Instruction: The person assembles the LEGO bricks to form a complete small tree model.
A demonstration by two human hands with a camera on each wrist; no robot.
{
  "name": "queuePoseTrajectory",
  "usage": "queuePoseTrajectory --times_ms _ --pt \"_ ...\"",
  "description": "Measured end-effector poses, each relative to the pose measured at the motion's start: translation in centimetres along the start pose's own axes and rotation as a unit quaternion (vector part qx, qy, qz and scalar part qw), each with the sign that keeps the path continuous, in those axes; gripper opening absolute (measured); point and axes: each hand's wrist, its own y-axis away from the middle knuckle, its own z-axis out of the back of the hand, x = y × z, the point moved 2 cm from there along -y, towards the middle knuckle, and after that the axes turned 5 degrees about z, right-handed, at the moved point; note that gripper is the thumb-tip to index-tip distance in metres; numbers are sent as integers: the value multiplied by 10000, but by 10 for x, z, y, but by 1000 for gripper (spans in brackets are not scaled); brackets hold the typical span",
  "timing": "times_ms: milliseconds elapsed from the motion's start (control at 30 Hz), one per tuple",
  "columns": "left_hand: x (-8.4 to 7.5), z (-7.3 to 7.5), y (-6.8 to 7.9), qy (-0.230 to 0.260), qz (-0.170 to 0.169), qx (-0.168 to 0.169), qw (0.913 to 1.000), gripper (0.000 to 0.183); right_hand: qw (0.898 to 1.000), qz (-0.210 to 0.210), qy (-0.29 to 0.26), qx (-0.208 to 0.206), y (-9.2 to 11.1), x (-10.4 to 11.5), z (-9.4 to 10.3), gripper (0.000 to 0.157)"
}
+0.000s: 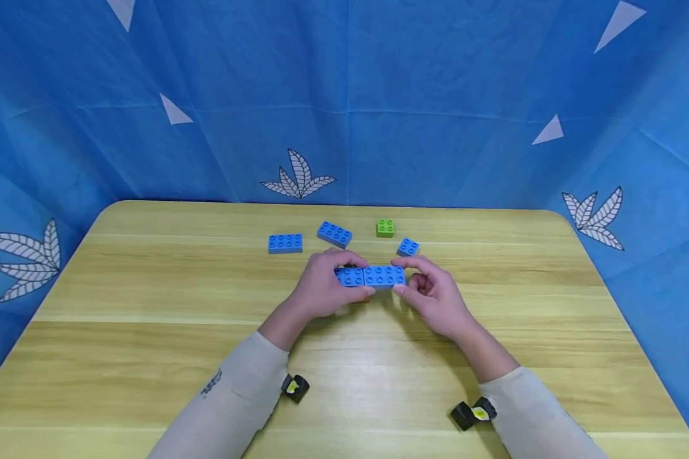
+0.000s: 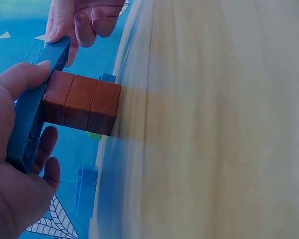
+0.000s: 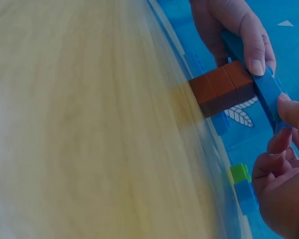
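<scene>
Two blue building bricks, a left one (image 1: 351, 276) and a right one (image 1: 384, 275), meet end to end in a row with their studs up. Beneath them is a stack of three brown bricks (image 2: 82, 102), seen standing on the table in the wrist views; the head view mostly hides it. My left hand (image 1: 325, 285) grips the left blue brick, thumb on the near side and fingers on the far side. The right hand (image 1: 434, 298) pinches the right blue brick near its outer end between thumb and index finger, its other fingers curled.
Behind the hands on the wooden table (image 1: 166, 306) lie two long blue bricks, one at the left (image 1: 285, 244) and one set at an angle (image 1: 334, 234). A small green brick (image 1: 385, 228) and a small blue brick (image 1: 408, 247) are farther right. A blue curtain (image 1: 436, 76) hangs behind.
</scene>
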Motion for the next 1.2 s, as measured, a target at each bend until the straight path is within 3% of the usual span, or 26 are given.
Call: queuePoseTrajectory --times_ms 400,700,933,1200 --pt "-6 -3 -2 -492 -32 139 9987 38 9986 -200 -486 17 2 -7 -1 34" --pt "-9 1 -4 -837 271 161 9960 42 9913 -605 -1122 -336 2 -13 -5 43" --pt "-8 3 -2 -647 188 134 9976 44 9817 -839 -1573 -665 3 -18 -9 45" --pt "-7 6 0 -340 -139 12 9993 38 9838 -902 -1353 -758 2 -18 -12 40"
